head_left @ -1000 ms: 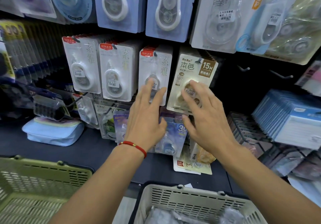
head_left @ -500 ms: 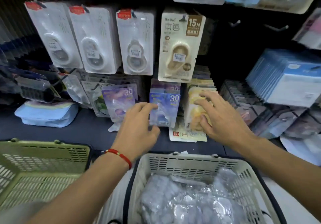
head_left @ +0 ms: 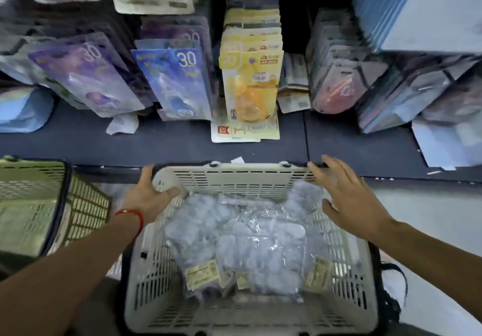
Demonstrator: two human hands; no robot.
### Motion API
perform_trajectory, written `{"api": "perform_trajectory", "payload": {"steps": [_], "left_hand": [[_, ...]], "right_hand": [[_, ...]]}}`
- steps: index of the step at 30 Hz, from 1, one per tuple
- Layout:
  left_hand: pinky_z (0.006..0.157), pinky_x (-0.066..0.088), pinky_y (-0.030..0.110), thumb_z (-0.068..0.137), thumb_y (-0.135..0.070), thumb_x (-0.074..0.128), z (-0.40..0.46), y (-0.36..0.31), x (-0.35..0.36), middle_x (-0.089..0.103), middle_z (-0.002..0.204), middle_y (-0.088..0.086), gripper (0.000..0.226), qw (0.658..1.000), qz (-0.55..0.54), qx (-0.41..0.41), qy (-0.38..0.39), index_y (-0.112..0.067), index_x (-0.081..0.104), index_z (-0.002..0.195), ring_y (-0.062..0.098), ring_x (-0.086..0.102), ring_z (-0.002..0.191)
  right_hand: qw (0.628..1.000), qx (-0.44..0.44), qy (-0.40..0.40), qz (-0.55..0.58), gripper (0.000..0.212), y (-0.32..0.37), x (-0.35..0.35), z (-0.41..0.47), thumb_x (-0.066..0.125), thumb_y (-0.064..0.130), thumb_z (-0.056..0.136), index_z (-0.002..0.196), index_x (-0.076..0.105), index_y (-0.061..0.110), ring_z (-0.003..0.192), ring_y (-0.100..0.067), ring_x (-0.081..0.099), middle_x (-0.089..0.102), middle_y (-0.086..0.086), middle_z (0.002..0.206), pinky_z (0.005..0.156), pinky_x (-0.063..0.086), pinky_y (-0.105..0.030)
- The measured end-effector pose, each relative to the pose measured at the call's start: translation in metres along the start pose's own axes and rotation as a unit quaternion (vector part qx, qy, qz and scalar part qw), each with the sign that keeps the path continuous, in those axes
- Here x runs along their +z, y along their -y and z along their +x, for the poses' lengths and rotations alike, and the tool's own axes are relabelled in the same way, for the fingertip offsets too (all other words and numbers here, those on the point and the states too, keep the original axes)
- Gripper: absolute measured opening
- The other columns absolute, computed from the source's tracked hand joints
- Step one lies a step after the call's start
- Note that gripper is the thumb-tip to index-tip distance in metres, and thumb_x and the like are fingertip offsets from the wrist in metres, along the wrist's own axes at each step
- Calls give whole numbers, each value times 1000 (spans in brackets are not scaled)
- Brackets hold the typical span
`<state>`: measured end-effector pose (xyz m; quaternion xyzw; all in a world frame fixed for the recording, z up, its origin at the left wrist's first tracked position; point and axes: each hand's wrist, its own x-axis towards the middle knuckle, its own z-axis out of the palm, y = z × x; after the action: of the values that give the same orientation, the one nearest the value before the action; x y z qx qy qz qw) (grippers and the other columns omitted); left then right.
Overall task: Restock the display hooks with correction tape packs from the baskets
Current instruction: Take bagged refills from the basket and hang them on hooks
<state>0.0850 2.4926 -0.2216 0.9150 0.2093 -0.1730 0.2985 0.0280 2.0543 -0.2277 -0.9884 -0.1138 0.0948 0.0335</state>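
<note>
Stock for the hooks, a heap of clear plastic bags of correction tape packs [head_left: 242,234], lies in the white slotted plastic basket [head_left: 347,270], below and between both hands, spread along the basket's long axis running away from the dark shelf edge [head_left: 365,153]. The left hand [head_left: 148,192] grips the basket's far left corner, thumb hooked inside the rim. The right hand [head_left: 347,197] hovers over the far right corner, fingers spread and relaxed, holding nothing; it looks freer to reach down for the bags.
</note>
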Motion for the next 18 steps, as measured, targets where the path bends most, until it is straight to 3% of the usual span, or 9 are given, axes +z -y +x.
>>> {"api": "perform_trajectory", "payload": {"steps": [2,5,8,9,12,13,16,18], "left_hand": [[56,43,26,90,-39,75,0,-4,2,68,110,7,68,1000,-15,3,2,-40,40,148,13,59,68],[61,43,26,87,-42,72,-6,-8,5,68,112,7,65,999,-43,7,14,-42,41,145,17,60,74],[52,42,20,93,-35,70,-10,-17,12,66,116,3,60,996,-82,-2,32,-44,42,145,10,59,77],[53,44,19,93,-34,70,-12,-21,16,67,118,3,61,995,-92,-3,34,-45,42,146,15,62,82],[76,49,28,92,-34,71,-16,-32,31,65,137,5,74,990,-128,6,53,-47,34,155,31,63,115],[75,48,28,92,-35,71,-17,-35,36,61,143,5,80,989,-133,6,68,-48,28,158,32,61,121],[66,43,22,92,-35,71,-22,-46,47,50,157,5,91,985,-133,12,111,-49,14,162,30,56,127],[84,50,30,93,-36,71,-30,-57,53,46,159,13,96,988,-98,27,112,-43,8,164,35,54,131]], "right_hand": [[1000,-6,-5,10,94,-8,-1,1,67,18,92,168,13,31,157,-33,20,19,-11,170,110,47,-60],[1000,0,-4,25,95,-19,-2,1,64,18,93,166,7,37,159,-28,14,16,-7,171,110,47,-60],[1000,9,-5,0,95,-29,-4,-4,64,19,92,166,7,37,158,-30,19,20,-8,170,105,49,-59],[1000,14,-6,-11,96,-34,-5,-5,66,19,91,166,8,37,157,-31,22,22,-8,169,103,49,-59],[998,29,-9,-49,99,-53,-4,-13,71,19,86,165,14,33,151,-35,31,29,-13,165,100,50,-60],[997,31,-11,-65,99,-61,-3,-15,72,19,85,165,15,31,150,-37,33,30,-15,164,100,50,-60],[993,40,-18,-109,92,-75,-3,-23,73,24,88,165,23,21,147,-42,36,33,-22,162,106,44,-62],[990,43,-39,-131,79,-66,-4,-27,63,32,94,163,31,10,149,-44,33,31,-26,164,116,35,-64]]}}
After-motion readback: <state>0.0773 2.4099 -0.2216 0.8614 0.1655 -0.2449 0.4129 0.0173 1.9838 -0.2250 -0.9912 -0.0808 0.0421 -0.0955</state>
